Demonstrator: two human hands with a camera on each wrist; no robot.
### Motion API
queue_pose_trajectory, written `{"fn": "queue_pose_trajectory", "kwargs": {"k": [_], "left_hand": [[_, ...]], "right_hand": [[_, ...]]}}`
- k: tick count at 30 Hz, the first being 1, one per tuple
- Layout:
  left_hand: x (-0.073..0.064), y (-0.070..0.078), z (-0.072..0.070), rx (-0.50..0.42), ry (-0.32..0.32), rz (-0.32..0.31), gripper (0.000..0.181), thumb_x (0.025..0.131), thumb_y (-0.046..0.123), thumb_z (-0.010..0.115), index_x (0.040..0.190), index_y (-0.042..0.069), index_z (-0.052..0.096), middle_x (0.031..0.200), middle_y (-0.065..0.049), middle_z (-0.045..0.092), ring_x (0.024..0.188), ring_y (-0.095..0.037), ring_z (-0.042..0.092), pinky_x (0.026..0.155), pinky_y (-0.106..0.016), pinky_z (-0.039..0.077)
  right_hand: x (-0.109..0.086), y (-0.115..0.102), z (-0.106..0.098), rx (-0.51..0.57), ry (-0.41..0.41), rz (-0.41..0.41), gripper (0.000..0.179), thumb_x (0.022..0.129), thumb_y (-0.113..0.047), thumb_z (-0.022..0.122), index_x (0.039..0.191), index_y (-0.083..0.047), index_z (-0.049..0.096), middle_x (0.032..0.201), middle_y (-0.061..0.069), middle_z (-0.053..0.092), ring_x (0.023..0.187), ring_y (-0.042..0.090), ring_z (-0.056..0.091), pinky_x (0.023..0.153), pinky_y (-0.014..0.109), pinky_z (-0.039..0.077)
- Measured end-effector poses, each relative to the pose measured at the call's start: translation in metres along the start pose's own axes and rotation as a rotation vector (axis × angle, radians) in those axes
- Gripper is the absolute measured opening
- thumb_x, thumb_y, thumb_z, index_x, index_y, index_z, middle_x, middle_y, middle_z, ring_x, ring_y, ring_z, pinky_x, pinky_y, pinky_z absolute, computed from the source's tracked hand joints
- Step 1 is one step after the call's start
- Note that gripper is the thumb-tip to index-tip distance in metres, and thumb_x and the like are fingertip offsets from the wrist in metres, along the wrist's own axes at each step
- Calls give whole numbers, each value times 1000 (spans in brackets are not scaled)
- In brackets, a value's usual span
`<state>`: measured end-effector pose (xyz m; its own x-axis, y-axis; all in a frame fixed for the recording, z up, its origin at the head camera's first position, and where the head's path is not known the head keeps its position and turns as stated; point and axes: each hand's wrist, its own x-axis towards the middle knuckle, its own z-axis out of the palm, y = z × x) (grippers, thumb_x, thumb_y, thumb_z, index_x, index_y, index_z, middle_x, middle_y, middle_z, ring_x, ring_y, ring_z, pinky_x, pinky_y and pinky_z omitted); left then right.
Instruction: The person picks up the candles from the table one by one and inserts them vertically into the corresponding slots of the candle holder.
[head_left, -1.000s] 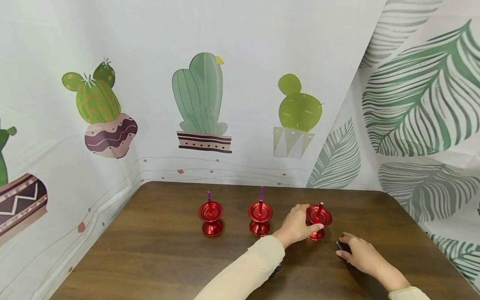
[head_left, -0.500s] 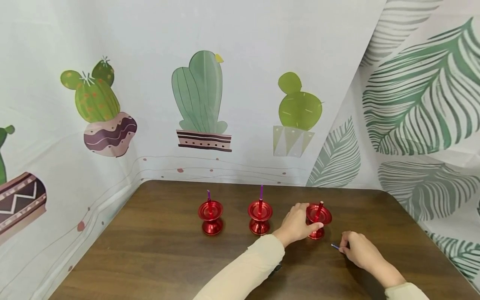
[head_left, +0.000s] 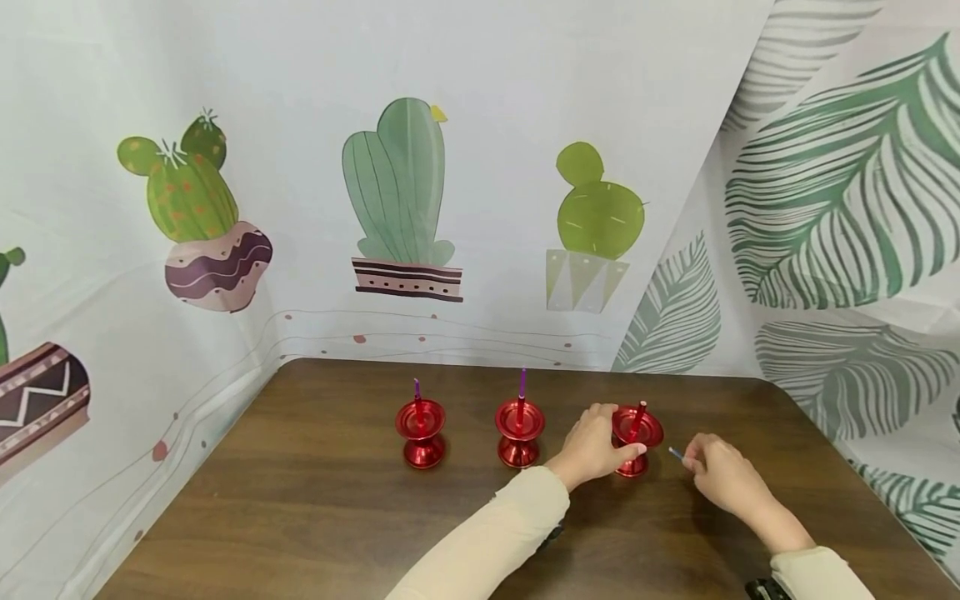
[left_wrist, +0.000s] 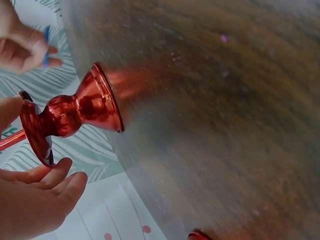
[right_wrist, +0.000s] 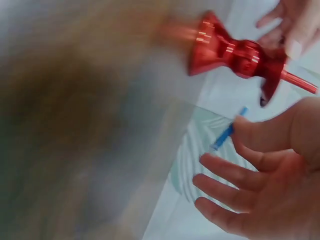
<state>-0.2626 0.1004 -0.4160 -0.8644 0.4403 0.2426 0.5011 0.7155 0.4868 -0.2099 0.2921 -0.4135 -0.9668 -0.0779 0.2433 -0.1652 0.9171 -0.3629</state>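
Observation:
My left hand (head_left: 595, 446) holds the dish rim of the rightmost red metallic candle holder (head_left: 652, 429) between thumb and fingers. The holder stands upright on the table, its centre tube carrying no coloured candle. In the left wrist view its stem (left_wrist: 64, 116) shows between thumb and fingertips. To the right of it, my right hand (head_left: 723, 475) pinches a thin blue candle (right_wrist: 223, 136) between thumb and index finger, raised a little off the table. One end of the candle points toward the holder, apart from it. The other right fingers are spread loosely.
Two more red candle holders stand to the left: a middle one (head_left: 519, 450) with a tall purple candle (head_left: 522, 383) and a left one (head_left: 424, 450) with a shorter purple candle (head_left: 417, 389). A cactus-printed cloth (head_left: 495, 333) hangs behind the brown wooden table (head_left: 315, 500).
The right hand has picked the blue candle up from the table and raised it toward the dish level of the right holder. My left hand has stayed on that holder.

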Motion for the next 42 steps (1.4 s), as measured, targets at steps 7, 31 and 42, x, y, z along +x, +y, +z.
{"fn": "queue_pose_trajectory", "kwargs": {"k": [7,31,42], "left_hand": [[1,0,0,-13,-13,-3,65,74,47,65,123,9,46,108,2,52,101,-9,47,81,-21,43],[2,1,2,-19,3,3,62,73,47,66,119,9,49,103,3,53,95,-7,48,77,-19,44],[1,-1,4,-23,-5,-5,62,73,47,66,120,10,48,105,3,52,96,-8,48,77,-20,44]], "right_hand": [[18,-15,-15,272,177,31,11,85,-11,57,85,0,59,88,16,62,71,8,52,61,25,42],[53,-30,20,830,326,-136,15,90,-13,50,95,2,50,111,-3,58,103,3,49,79,10,39],[48,-47,18,803,336,-129,14,93,-8,41,97,4,45,114,18,54,105,-2,47,83,9,37]]}}
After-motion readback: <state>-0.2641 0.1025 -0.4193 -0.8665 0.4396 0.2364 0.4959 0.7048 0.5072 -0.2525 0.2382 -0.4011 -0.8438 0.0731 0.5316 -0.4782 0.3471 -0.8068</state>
